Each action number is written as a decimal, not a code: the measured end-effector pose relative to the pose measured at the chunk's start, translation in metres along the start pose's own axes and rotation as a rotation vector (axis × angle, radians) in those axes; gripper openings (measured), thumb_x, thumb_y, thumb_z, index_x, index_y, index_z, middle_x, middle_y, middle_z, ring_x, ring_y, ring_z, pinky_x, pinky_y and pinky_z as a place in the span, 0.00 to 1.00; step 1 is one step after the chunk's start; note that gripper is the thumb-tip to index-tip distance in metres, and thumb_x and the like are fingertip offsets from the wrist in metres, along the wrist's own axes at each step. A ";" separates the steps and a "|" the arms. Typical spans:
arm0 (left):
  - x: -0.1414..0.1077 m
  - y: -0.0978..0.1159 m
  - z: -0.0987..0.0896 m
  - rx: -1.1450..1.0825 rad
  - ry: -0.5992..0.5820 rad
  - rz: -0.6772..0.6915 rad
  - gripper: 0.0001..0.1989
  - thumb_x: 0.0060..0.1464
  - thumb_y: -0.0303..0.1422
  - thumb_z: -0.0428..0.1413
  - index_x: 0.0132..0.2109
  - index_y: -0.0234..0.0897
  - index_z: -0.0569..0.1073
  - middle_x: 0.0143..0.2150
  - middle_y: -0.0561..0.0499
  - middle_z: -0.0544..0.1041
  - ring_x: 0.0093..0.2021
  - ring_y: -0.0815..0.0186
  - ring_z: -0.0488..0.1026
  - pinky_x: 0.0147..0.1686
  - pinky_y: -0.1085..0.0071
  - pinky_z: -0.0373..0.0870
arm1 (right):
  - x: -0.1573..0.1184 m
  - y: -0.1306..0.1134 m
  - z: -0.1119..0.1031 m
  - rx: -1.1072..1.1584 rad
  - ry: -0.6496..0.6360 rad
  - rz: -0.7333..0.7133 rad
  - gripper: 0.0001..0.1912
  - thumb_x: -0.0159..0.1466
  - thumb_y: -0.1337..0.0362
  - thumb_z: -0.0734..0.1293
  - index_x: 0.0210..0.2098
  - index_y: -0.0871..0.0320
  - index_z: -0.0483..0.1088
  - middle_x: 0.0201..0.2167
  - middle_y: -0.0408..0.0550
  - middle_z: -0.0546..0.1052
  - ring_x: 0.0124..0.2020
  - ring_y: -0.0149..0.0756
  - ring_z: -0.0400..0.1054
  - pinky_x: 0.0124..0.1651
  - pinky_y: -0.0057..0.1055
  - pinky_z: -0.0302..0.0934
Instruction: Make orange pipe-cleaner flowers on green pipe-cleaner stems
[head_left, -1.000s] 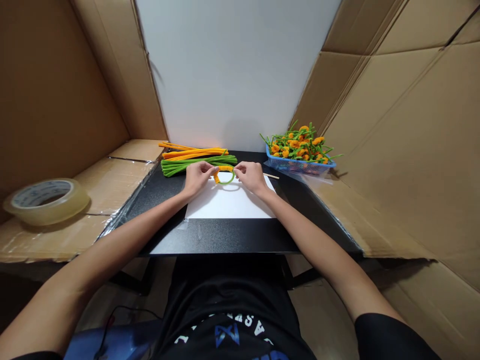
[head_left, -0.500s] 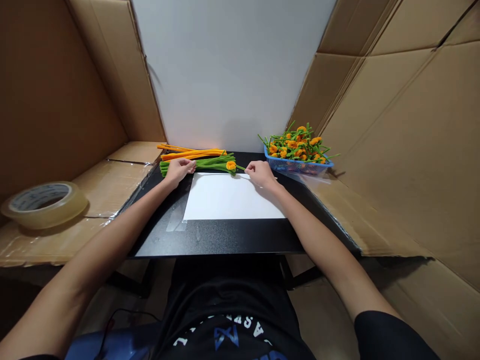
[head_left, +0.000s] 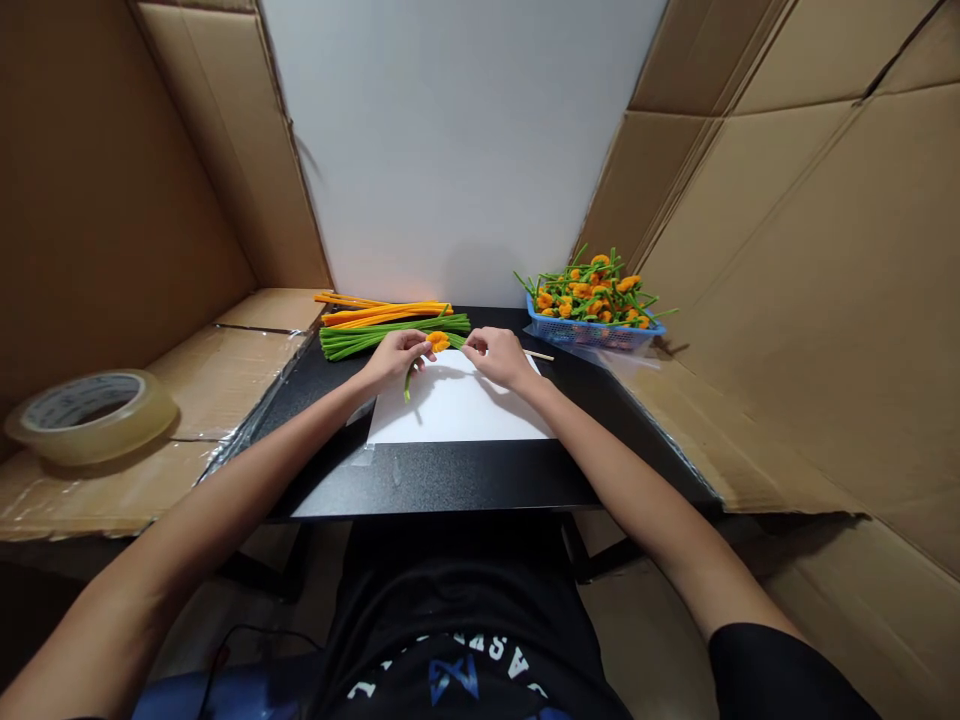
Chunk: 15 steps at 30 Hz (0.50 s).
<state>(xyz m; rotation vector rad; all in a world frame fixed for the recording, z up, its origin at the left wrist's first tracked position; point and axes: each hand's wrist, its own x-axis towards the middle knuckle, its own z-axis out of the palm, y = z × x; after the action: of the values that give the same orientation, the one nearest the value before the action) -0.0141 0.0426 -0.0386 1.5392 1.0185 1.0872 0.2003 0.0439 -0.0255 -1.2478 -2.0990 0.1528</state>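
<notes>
Pipe-cleaner flower (head_left: 439, 342) pinched in the left hand (head_left: 395, 357); right hand (head_left: 498, 358) fingers drawn narrow, perhaps touching its stem.

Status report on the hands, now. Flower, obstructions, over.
Left hand on pipe-cleaner flower, green stem hanging over white paper. Right hand just beside the bloom. Wooden stick past right hand, not blocking.
</notes>
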 end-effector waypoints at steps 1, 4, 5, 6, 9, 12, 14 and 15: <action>-0.001 0.000 0.001 0.042 0.023 0.039 0.25 0.46 0.51 0.66 0.39 0.33 0.73 0.29 0.49 0.77 0.21 0.72 0.64 0.20 0.75 0.57 | -0.001 -0.001 0.001 -0.028 -0.006 -0.050 0.07 0.61 0.63 0.69 0.31 0.59 0.77 0.29 0.48 0.77 0.32 0.35 0.66 0.36 0.29 0.53; -0.002 0.001 0.000 0.226 0.095 0.172 0.24 0.52 0.52 0.61 0.38 0.33 0.75 0.24 0.52 0.75 0.21 0.71 0.62 0.23 0.74 0.55 | -0.002 -0.002 0.004 0.004 -0.073 -0.122 0.10 0.66 0.62 0.66 0.31 0.60 0.76 0.27 0.47 0.76 0.31 0.34 0.66 0.36 0.29 0.52; -0.002 0.002 -0.001 0.312 0.117 0.211 0.23 0.54 0.52 0.59 0.37 0.33 0.76 0.22 0.53 0.74 0.21 0.71 0.63 0.24 0.74 0.55 | -0.002 -0.002 0.004 0.029 -0.100 -0.117 0.12 0.67 0.62 0.64 0.32 0.59 0.76 0.25 0.46 0.75 0.29 0.33 0.65 0.35 0.28 0.52; -0.002 0.002 -0.004 0.402 0.128 0.244 0.22 0.57 0.51 0.57 0.34 0.33 0.77 0.21 0.53 0.73 0.21 0.71 0.62 0.25 0.74 0.55 | -0.002 -0.001 0.003 0.041 -0.120 -0.109 0.13 0.68 0.63 0.62 0.32 0.59 0.77 0.23 0.44 0.75 0.27 0.32 0.65 0.35 0.28 0.51; 0.000 0.002 -0.015 0.629 0.099 0.349 0.20 0.60 0.43 0.54 0.27 0.33 0.77 0.19 0.53 0.71 0.20 0.71 0.60 0.25 0.73 0.53 | 0.001 0.005 -0.002 -0.033 -0.121 -0.110 0.13 0.67 0.64 0.62 0.32 0.57 0.78 0.21 0.42 0.73 0.24 0.31 0.62 0.33 0.28 0.48; 0.002 0.001 -0.024 0.709 0.060 0.460 0.16 0.59 0.36 0.52 0.31 0.32 0.80 0.18 0.54 0.69 0.19 0.72 0.56 0.25 0.73 0.52 | 0.005 0.014 -0.009 -0.106 -0.111 -0.143 0.13 0.65 0.66 0.63 0.27 0.57 0.77 0.19 0.42 0.71 0.22 0.30 0.58 0.31 0.28 0.46; 0.004 0.001 -0.027 0.721 0.051 0.499 0.16 0.59 0.34 0.50 0.32 0.32 0.80 0.18 0.54 0.68 0.18 0.72 0.54 0.24 0.73 0.51 | 0.007 0.019 -0.011 -0.098 -0.108 -0.167 0.13 0.65 0.66 0.63 0.27 0.58 0.76 0.18 0.42 0.70 0.21 0.29 0.56 0.31 0.28 0.46; 0.004 0.001 -0.027 0.723 0.047 0.507 0.16 0.59 0.34 0.50 0.32 0.32 0.80 0.18 0.54 0.68 0.18 0.73 0.54 0.24 0.73 0.51 | 0.007 0.021 -0.012 -0.089 -0.104 -0.178 0.13 0.65 0.66 0.63 0.27 0.58 0.76 0.18 0.42 0.70 0.21 0.29 0.56 0.30 0.28 0.46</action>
<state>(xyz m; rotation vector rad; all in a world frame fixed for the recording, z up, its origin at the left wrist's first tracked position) -0.0390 0.0526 -0.0333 2.4627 1.1551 1.1531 0.2211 0.0583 -0.0218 -1.1180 -2.3171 0.0459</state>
